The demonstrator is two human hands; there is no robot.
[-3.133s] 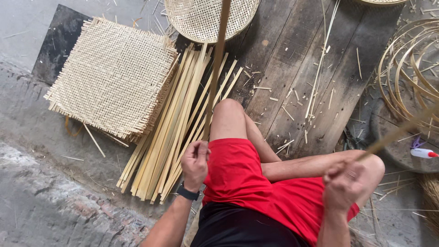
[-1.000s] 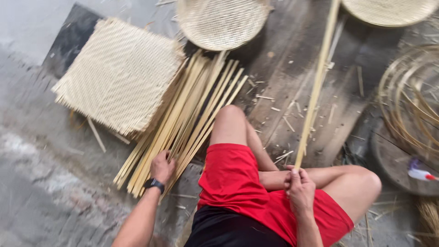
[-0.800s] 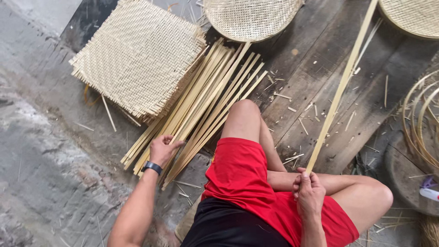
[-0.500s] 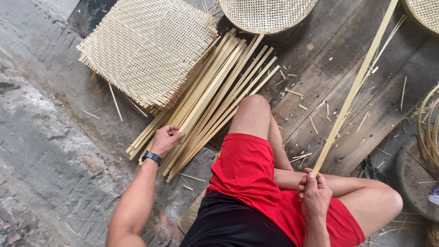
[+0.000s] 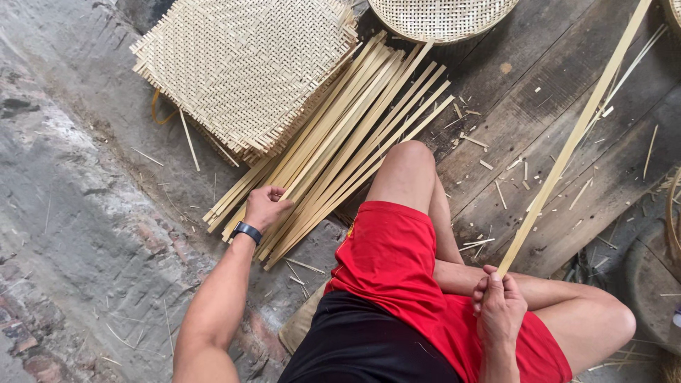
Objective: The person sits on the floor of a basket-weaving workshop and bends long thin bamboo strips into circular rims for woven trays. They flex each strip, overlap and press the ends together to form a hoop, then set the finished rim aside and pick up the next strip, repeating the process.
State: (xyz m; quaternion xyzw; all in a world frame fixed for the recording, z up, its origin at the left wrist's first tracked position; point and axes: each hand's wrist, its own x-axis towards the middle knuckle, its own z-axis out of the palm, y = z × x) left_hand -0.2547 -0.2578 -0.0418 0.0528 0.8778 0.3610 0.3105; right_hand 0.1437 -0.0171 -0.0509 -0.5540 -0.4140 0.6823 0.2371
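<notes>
Reached further out since the frame half a second ago: left hand (image 5: 266,206), a dark band at its wrist, now curled over the near ends of the bamboo strips (image 5: 340,142), fingers closed around one or two of them. Fanned across the ground from that grip up toward the top of the view, partly tucked under the square woven mat (image 5: 241,71). Beyond the far ends, touching the upper edge, a round woven tray (image 5: 443,14). On the other side, unchanged: right hand (image 5: 499,306) clenched tight on the lower end of a long bamboo strip (image 5: 567,145), resting above the lap in red shorts (image 5: 397,262). Slanted from that fist up to the top right corner, over the scrap-littered wooden planks (image 5: 539,85).
</notes>
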